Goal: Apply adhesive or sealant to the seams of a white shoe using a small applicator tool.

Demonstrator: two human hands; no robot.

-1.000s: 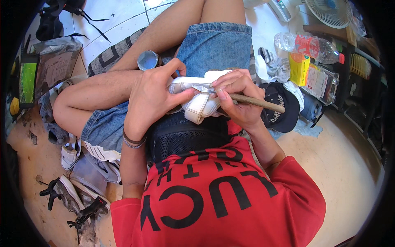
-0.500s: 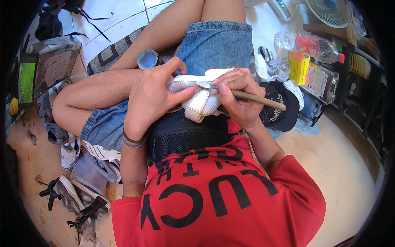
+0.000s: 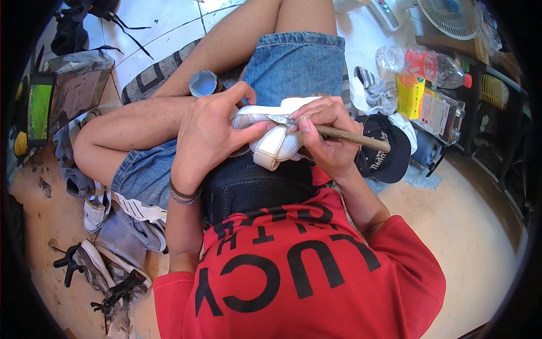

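In my lap lies a white shoe (image 3: 273, 148) with a strap; part of it is covered by my fingers. My left hand (image 3: 210, 131) grips the shoe's left end, its thumb pressed on the upper. Pinched in my right hand (image 3: 330, 130) is a slim tool with a wooden handle (image 3: 358, 139), the handle pointing right. A pale, silvery tip shows at its left end, against the shoe near my left thumb; I cannot tell its exact kind. Just beyond my left hand stands an open round tin (image 3: 204, 83) with bluish-grey contents.
A dark cap (image 3: 389, 147) lies right of my hand. Further right are a clear plastic bottle (image 3: 423, 63), a yellow box (image 3: 410, 95) and a black rack (image 3: 491, 130). Shoes with clamps (image 3: 107, 268) sit at lower left. A fan (image 3: 451, 16) stands at upper right.
The tool in my right hand has shifted very slightly left along the shoe. My left hand keeps its hold, and the rest looks the same.
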